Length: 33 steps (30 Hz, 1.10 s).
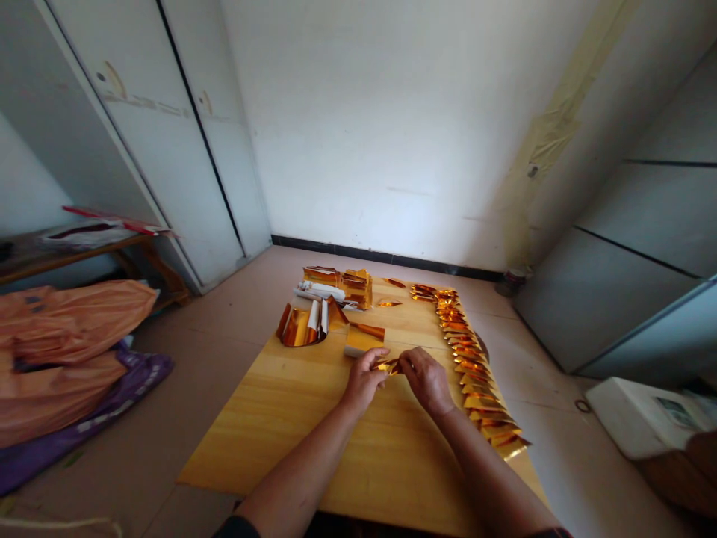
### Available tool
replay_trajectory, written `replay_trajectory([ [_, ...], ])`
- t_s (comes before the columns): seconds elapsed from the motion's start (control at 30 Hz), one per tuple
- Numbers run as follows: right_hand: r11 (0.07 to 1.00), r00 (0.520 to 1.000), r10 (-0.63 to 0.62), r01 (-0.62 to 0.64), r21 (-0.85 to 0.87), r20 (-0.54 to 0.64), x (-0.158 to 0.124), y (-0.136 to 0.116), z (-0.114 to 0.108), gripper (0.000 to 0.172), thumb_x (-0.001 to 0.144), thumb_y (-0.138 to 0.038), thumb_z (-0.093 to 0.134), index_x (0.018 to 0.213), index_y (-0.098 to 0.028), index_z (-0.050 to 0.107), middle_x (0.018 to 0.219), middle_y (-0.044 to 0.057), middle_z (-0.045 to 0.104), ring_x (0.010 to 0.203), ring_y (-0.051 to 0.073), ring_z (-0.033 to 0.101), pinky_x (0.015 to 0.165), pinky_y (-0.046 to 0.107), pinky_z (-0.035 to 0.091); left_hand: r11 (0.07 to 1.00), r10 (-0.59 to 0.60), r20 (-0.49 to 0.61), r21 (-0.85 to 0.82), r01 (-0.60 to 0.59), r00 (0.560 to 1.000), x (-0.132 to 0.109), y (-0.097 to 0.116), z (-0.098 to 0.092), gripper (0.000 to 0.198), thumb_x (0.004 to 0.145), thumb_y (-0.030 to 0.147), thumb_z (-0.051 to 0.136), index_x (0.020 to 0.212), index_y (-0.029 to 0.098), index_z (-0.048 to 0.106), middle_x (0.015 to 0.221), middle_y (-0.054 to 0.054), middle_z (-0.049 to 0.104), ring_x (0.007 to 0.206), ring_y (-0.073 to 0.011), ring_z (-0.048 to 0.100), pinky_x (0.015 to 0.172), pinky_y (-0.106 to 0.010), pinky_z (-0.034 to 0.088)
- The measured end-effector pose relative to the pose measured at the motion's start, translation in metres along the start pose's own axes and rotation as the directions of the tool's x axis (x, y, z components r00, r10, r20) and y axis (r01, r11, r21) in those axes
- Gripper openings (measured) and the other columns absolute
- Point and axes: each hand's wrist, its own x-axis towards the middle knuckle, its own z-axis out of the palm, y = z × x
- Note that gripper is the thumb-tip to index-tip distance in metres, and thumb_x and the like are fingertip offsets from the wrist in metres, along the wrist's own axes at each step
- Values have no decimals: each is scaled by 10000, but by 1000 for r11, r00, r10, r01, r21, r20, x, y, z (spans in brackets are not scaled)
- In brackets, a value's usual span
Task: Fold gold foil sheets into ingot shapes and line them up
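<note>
Both hands meet over the middle of a low wooden table (314, 448). My left hand (364, 379) and my right hand (426, 379) pinch a small piece of gold foil paper (388, 365) between their fingertips, just above the tabletop. Just beyond the hands lies a flat stack of gold foil sheets (363, 340). A long row of folded gold pieces (469, 366) runs down the table's right edge, overlapping one another.
Curled gold foil and white paper rolls (307, 323) lie at the table's far left, with more foil bundles (352, 285) behind. Orange and purple bags (67, 351) sit on the floor at left. A white box (638, 415) stands at right. White cabinet doors and walls surround.
</note>
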Motion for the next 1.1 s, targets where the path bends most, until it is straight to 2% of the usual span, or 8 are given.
replay_trajectory([
  [0.17,993,993,-118,118,3,13,2,3,-7,150,877,-266,536,976,-212,635,903,69,654,870,197,574,781,308,381,999,-17,-54,51,20,998,-1,0,5,520,597,122,572,1114,183,556,699,35,557,472,-57,445,449,-174,334],
  [0.4,989,990,-139,138,61,9,3,6,-2,158,837,-250,589,984,-209,631,888,62,656,857,198,588,766,311,393,999,-24,-94,40,28,995,0,0,8,563,617,143,578,1172,181,492,625,60,523,437,-57,422,428,-169,319],
  [0.53,992,996,-88,90,91,-26,3,11,-4,162,855,-291,563,970,-199,629,860,64,651,808,188,588,742,308,422,1000,-13,-117,25,16,993,1,-1,7,597,619,150,574,1204,182,464,619,61,530,438,-63,426,435,-174,323],
  [0.7,988,998,29,-22,152,-50,2,19,-10,139,842,-291,546,874,-192,638,797,46,613,641,142,555,615,262,443,998,57,-118,-7,-58,991,5,-2,10,555,634,170,576,1179,164,475,596,69,508,464,-72,443,467,-179,342],
  [0.93,985,998,36,-28,172,-46,4,18,-3,140,784,-161,488,747,-195,619,747,41,608,705,163,584,661,263,454,997,62,-126,57,-55,990,10,-10,17,410,640,159,582,1048,147,545,568,67,500,467,-84,452,476,-191,348],
  [1.1,982,986,122,-104,156,-112,-1,30,-4,120,776,-179,494,793,-186,612,765,35,609,681,153,575,641,260,452,972,201,-183,160,-172,962,3,-16,5,352,682,169,556,1034,158,564,632,41,551,556,-99,512,553,-197,406],
])
